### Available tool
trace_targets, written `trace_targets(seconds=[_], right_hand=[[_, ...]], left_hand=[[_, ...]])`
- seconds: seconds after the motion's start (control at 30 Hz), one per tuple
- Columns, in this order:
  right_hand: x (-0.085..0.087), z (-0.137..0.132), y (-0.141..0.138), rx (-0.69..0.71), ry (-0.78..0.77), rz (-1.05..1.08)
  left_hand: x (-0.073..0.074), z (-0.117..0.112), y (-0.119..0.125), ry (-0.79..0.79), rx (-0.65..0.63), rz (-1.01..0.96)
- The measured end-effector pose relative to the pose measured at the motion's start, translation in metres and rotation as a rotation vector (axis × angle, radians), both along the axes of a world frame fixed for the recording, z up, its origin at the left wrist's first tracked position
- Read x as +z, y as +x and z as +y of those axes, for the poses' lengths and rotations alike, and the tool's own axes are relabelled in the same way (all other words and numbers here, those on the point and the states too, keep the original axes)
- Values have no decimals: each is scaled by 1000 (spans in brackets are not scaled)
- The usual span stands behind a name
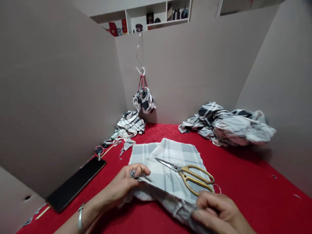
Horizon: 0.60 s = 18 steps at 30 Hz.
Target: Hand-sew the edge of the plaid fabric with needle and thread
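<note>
A grey-and-white checked cloth lies on the red table covering, its near edge lifted and folded. My left hand pinches the gathered left end of that edge, with a bit of bunched fabric showing between the fingers. At the lower right, my right hand is closed on the other end of the edge, so the strip runs between both hands. Scissors with gold handles rest on the cloth, blades slightly apart and tips to the left. A thin thread loop shows just above my right hand.
A black phone or tablet lies at left, with a key by its far end. Checked fabric heaps stand at back left and back right. A checked pouch hangs from a hook. Grey panels enclose the table.
</note>
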State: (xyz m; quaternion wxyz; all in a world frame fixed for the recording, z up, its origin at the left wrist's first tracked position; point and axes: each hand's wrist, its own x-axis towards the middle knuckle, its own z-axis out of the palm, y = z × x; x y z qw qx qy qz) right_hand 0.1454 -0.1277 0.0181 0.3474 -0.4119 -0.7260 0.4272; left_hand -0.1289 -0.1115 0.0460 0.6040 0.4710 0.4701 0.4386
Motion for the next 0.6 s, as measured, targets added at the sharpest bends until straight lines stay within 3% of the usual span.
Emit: trace_targets(seconds=[0.1,0.2,0.3,0.4,0.47,0.6], right_hand=[[-5,3,-2,-5,-277,114],[-10,3,-5,-11,-390,185],[-13,2,-6,-3,-447,224],[-14,3,-5,-10,-469,245],[-14,4,-4,-12,-467,240],[-12,4,-5,-6,-421,197]], left_hand=[[-2,7,13,-52,37,-70],[-9,13,26,-201,67,-69],[-11,15,34,-312,-85,-14],[-6,13,35,-236,-343,140],[-2,11,35,-124,-447,252],[-1,4,41,9,-368,174]])
